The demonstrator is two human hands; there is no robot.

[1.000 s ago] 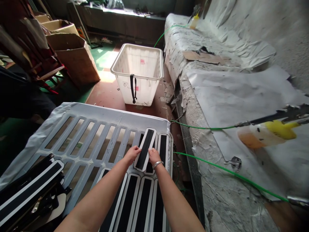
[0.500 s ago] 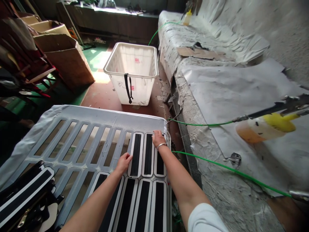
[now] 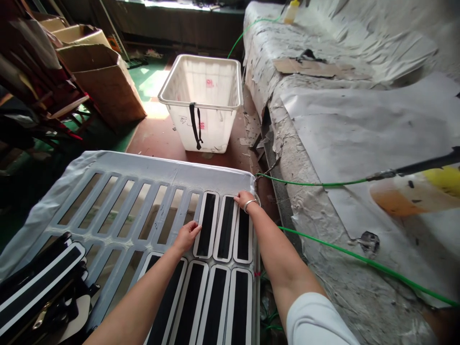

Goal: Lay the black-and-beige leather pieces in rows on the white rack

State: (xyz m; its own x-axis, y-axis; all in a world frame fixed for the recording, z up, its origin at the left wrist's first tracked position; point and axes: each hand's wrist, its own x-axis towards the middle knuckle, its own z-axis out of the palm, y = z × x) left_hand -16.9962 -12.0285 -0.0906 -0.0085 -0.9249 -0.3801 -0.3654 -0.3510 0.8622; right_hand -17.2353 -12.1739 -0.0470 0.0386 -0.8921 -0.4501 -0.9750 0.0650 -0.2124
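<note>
A pale grey slotted rack (image 3: 118, 165) lies in front of me. Black strips with white borders fill its right slots. My left hand (image 3: 186, 236) rests flat, fingers out, on the near end of the leftmost strip of the upper row (image 3: 206, 224). My right hand (image 3: 245, 198) presses, fingers bent, on the far ends of the middle strip (image 3: 226, 227) and the right strip (image 3: 243, 235); a bracelet is on that wrist. Several more strips (image 3: 214, 306) fill the lower row.
A stack of spare black-and-white strips (image 3: 39, 282) sits at the lower left. A white plastic bin (image 3: 202, 103) stands on the floor beyond the rack. Cardboard boxes (image 3: 102, 81) at the left. At the right a paper-covered bench (image 3: 359, 143) carries green hoses (image 3: 316, 183) and a spray tool.
A second ago both hands held one strip above the rack. It now lies in a slot of the upper row, and my right hand has moved to the far ends.
</note>
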